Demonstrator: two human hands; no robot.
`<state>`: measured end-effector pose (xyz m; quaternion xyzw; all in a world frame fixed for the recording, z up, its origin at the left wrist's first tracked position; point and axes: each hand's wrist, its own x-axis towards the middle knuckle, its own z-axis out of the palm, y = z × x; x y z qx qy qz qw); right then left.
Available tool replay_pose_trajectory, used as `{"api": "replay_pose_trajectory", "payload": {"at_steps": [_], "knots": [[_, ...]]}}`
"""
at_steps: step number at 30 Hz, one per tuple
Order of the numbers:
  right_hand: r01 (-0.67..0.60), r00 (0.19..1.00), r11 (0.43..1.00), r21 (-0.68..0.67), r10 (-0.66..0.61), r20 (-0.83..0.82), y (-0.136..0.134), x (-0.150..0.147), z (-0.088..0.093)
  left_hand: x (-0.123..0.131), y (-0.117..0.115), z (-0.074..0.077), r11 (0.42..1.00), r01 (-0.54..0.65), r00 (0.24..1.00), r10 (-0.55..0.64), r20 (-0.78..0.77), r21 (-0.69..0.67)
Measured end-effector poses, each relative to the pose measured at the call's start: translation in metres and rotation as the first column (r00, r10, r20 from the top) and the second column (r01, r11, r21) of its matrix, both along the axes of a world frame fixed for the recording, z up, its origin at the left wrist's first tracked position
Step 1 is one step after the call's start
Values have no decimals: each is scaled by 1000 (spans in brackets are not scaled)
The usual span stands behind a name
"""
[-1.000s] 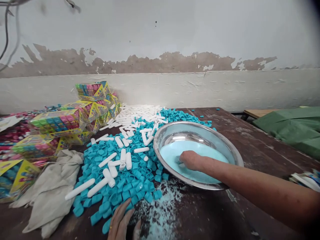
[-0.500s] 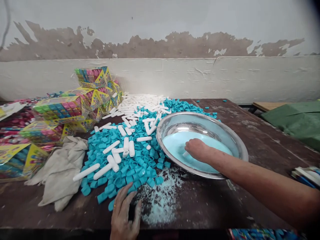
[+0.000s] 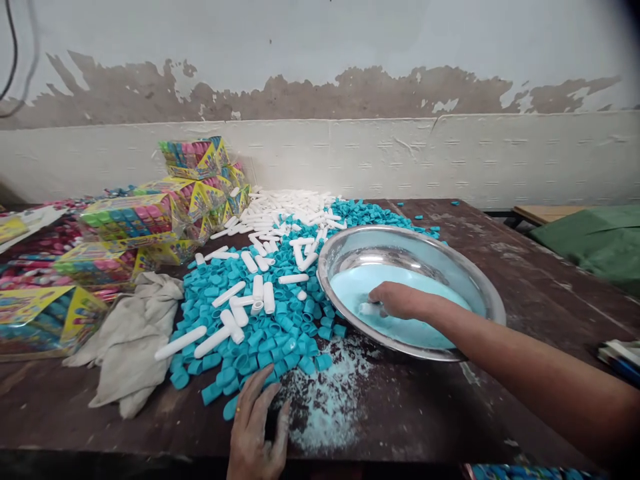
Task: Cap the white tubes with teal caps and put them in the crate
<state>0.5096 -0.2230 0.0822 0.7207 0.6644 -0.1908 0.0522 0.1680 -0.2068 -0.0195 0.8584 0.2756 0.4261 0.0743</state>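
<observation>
My right hand (image 3: 397, 300) reaches into a wide metal bowl (image 3: 495, 310), its fingers closed on a white plastic tube (image 3: 369, 309) low in pale blue powder (image 3: 425, 320). Part of the tube is hidden by the powder and the fingers. Near the table's front edge, my left hand (image 3: 260, 423) has its fingers apart and holds nothing; powder dusts its fingertips. Just beyond it lies a heap of blue plastic caps (image 3: 270, 333), with white tubes (image 3: 183, 343) strewn on top. Spilled powder (image 3: 327, 407) covers the tabletop between the left hand and the bowl.
A grey cloth (image 3: 133, 340) lies left of the caps. Behind it, clear-wrapped yellow packs (image 3: 135, 217) of coloured tubes are stacked. More white tubes (image 3: 285, 203) are piled towards the wall. A green cover (image 3: 595, 243) is at the right, beyond the table (image 3: 540, 293).
More of the white tube shows beside my right fingers, which have turned slightly in the powder. My left hand stays by the caps. The whole view has shifted a little.
</observation>
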Motion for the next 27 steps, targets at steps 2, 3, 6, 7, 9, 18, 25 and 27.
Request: {"api": "replay_pose_trajectory", "payload": {"at_steps": [2,3,6,7,9,18,25,27], "knots": [[54,996,998,13,-55,65,-1,-3,-6,0,0,1,1000,11,1000,-11,-4,-5],[73,994,997,11,-73,82,-1,-6,-9,0,0,1,1000,12,1000,-12,-6,-8],[87,994,996,-10,-86,70,1,-15,-16,0,-1,2,1000,2,1000,-2,-11,-13],[82,995,997,-12,-81,54,2,-17,-17,1,-1,2,1000,-1,1000,1,-11,-12],[68,998,998,-9,-68,2,4,-18,-15,1,-1,2,1000,-1,1000,1,-5,-7],[108,925,994,33,-88,-369,2,13,5,23,-1,58,995,98,994,-96,58,-28],[211,866,964,164,-106,-489,-27,19,27,156,18,136,958,181,948,-230,-220,-222],[236,861,951,199,-109,-497,-35,19,26,188,19,138,951,160,927,-236,-290,-263]]}}
